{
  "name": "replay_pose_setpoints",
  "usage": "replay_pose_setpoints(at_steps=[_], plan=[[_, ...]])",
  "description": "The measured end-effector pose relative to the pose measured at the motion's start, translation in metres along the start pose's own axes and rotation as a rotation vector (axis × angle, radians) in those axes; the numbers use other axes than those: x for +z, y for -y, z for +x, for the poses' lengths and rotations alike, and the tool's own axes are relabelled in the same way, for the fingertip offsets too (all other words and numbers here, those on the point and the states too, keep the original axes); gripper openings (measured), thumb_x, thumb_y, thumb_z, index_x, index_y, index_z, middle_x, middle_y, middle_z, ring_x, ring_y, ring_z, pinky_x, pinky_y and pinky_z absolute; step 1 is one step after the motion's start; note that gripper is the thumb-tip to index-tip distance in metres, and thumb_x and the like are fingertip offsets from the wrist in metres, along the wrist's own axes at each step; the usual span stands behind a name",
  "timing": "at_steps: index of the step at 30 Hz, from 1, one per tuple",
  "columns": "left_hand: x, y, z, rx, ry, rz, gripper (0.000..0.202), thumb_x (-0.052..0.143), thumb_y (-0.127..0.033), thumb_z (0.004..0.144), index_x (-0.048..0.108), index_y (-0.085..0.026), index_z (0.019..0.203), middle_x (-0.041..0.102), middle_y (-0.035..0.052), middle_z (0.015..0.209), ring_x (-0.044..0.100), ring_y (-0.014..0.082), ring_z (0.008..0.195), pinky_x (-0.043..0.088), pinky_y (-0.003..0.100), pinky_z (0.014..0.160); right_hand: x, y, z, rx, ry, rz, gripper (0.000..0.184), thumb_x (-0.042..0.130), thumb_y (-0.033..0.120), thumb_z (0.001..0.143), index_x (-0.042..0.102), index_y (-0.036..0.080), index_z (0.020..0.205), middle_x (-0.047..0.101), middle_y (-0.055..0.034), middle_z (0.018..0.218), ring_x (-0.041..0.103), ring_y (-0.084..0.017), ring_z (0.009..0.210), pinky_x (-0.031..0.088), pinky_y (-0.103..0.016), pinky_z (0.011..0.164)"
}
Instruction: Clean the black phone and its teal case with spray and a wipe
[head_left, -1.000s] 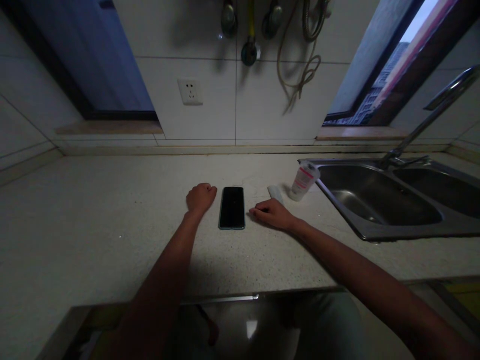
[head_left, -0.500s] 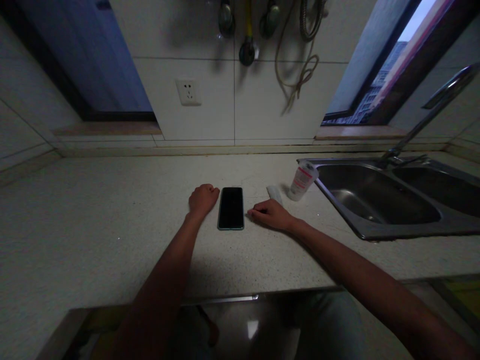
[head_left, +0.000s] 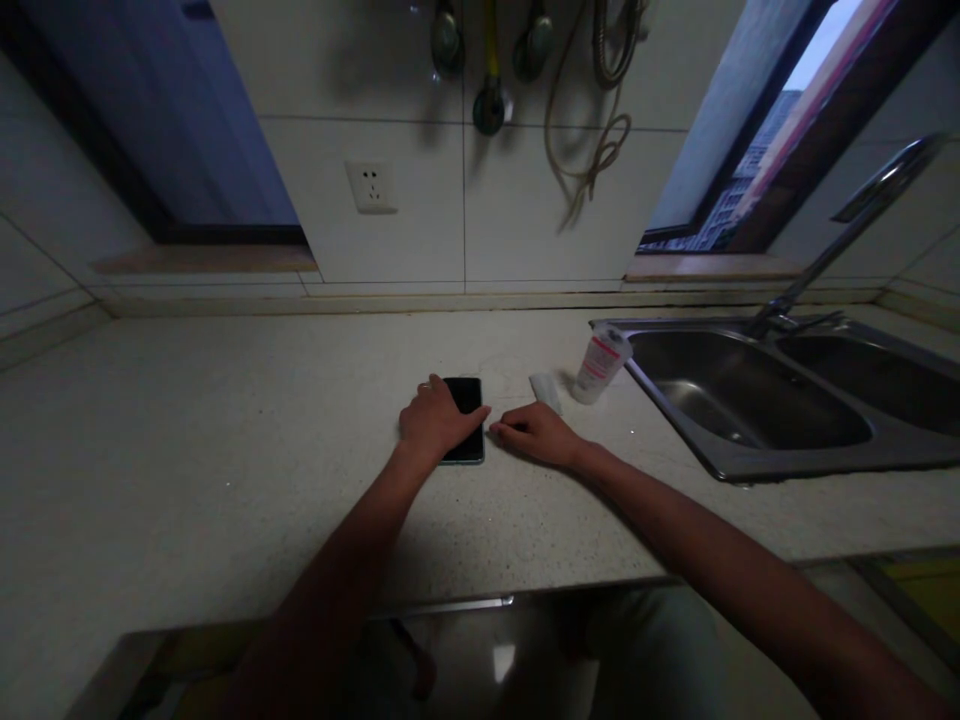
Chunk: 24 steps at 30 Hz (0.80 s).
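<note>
A smartphone [head_left: 468,447] with a dark screen lies flat on the pale speckled counter [head_left: 300,440]. My left hand [head_left: 435,418] reaches across it from the left, thumb at its right edge and fingers at its left edge, closed round its width. The hand covers much of the screen. Just right of the phone, my right hand [head_left: 538,432] rests on the counter with its fingers curled in and nothing visible in them. Behind that hand lies a small whitish strip-like item [head_left: 545,391], partly hidden. A clear plastic cup [head_left: 600,365] with red print stands beyond it.
A double steel sink [head_left: 720,470] with a tall faucet [head_left: 832,235] is set into the counter at the right. On the tiled wall are a power socket [head_left: 370,187], pipe valves and a hanging tied cord [head_left: 600,150]. The counter's front edge runs below my forearms.
My left hand has moved right from beside the smartphone onto it, going from a fist to thumb and fingers spread across it. My right hand stays in place.
</note>
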<state>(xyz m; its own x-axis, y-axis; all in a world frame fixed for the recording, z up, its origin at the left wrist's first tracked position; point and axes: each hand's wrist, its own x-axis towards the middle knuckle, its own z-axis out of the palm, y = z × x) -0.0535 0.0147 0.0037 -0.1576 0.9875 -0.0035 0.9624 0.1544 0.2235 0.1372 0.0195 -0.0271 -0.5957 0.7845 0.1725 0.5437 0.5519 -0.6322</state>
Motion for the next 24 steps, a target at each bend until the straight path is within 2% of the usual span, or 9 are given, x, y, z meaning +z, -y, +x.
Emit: replay_pose_setpoints(at_steps=[4, 7, 10, 12, 14, 17, 19, 21, 24], plan=[[0.004, -0.004, -0.003, 0.021, -0.017, 0.022, 0.112, 0.058, -0.075, 0.075, 0.031, 0.002, 0.152, 0.051, 0.0322, 0.139, 0.058, 0.0426, 0.121, 0.049, 0.047, 0.096, 0.002, 0.001, -0.001, 0.008, -0.024, -0.017, 0.046, 0.046, 0.047, 0.094, 0.052, 0.018, 0.06, 0.035, 0.0056, 0.052, 0.033, -0.008, 0.051, 0.022, -0.027, 0.054], [0.005, -0.005, -0.003, 0.027, -0.034, 0.025, 0.105, 0.057, -0.069, 0.077, 0.032, 0.002, 0.152, 0.052, 0.0317, 0.137, 0.06, 0.041, 0.119, 0.05, 0.046, 0.096, 0.001, 0.004, -0.001, -0.056, -0.022, -0.037, 0.046, 0.046, 0.046, 0.095, 0.051, 0.018, 0.058, 0.035, 0.0056, 0.051, 0.033, -0.008, 0.049, 0.023, -0.026, 0.053], [0.004, -0.004, -0.003, 0.029, -0.036, 0.02, 0.103, 0.056, -0.066, 0.078, 0.032, 0.001, 0.152, 0.053, 0.0316, 0.135, 0.061, 0.0406, 0.116, 0.05, 0.045, 0.094, -0.012, 0.008, -0.002, -0.191, -0.163, -0.096, 0.048, 0.047, 0.043, 0.096, 0.049, 0.019, 0.055, 0.039, 0.0043, 0.051, 0.035, -0.009, 0.049, 0.027, -0.027, 0.053], [0.004, -0.004, -0.003, 0.037, -0.034, 0.013, 0.103, 0.056, -0.067, 0.077, 0.031, 0.0, 0.153, 0.053, 0.031, 0.135, 0.061, 0.0409, 0.115, 0.05, 0.047, 0.094, -0.028, 0.009, -0.005, -0.237, -0.438, -0.142, 0.048, 0.048, 0.043, 0.097, 0.05, 0.02, 0.055, 0.045, 0.0026, 0.052, 0.039, -0.01, 0.051, 0.031, -0.028, 0.055], [0.004, -0.003, -0.003, 0.041, -0.032, 0.007, 0.102, 0.056, -0.067, 0.077, 0.032, -0.003, 0.153, 0.054, 0.0297, 0.133, 0.062, 0.0406, 0.114, 0.051, 0.047, 0.093, -0.049, 0.006, -0.008, -0.227, -0.798, -0.188, 0.043, 0.05, 0.043, 0.097, 0.055, 0.02, 0.06, 0.05, 0.0012, 0.056, 0.046, -0.012, 0.055, 0.037, -0.029, 0.06], [0.004, -0.001, -0.003, 0.049, -0.037, 0.004, 0.1, 0.054, -0.068, 0.079, 0.032, -0.006, 0.154, 0.055, 0.0285, 0.132, 0.062, 0.0402, 0.113, 0.052, 0.047, 0.092, -0.081, -0.01, -0.013, -0.146, -1.33, -0.167, 0.031, 0.051, 0.046, 0.096, 0.062, 0.021, 0.08, 0.057, -0.0005, 0.072, 0.055, -0.016, 0.068, 0.045, -0.032, 0.072], [0.004, -0.001, -0.003, 0.049, -0.035, 0.005, 0.1, 0.053, -0.069, 0.079, 0.032, -0.006, 0.154, 0.055, 0.0284, 0.132, 0.063, 0.0403, 0.113, 0.052, 0.048, 0.092, -0.096, -0.026, -0.014, -0.105, -1.531, -0.058, 0.027, 0.055, 0.048, 0.092, 0.059, 0.021, 0.098, 0.059, -0.0024, 0.088, 0.058, -0.017, 0.079, 0.048, -0.035, 0.078], [0.004, -0.001, -0.003, 0.049, -0.034, 0.009, 0.101, 0.053, -0.069, 0.079, 0.03, -0.006, 0.155, 0.055, 0.0285, 0.132, 0.063, 0.0403, 0.112, 0.052, 0.048, 0.092, -0.104, -0.041, -0.012, 0.002, -1.523, 0.073, 0.036, 0.062, 0.05, 0.085, 0.054, 0.022, 0.106, 0.059, -0.0028, 0.096, 0.06, -0.018, 0.085, 0.049, -0.037, 0.083], [0.005, -0.001, -0.003, 0.048, -0.036, 0.016, 0.102, 0.054, -0.068, 0.079, 0.029, -0.005, 0.155, 0.054, 0.029, 0.133, 0.063, 0.0407, 0.113, 0.052, 0.049, 0.092, -0.101, -0.059, -0.007, 0.2, -1.222, 0.276, 0.051, 0.068, 0.063, 0.075, 0.056, 0.021, 0.101, 0.061, -0.0032, 0.097, 0.061, -0.02, 0.091, 0.05, -0.04, 0.089]])
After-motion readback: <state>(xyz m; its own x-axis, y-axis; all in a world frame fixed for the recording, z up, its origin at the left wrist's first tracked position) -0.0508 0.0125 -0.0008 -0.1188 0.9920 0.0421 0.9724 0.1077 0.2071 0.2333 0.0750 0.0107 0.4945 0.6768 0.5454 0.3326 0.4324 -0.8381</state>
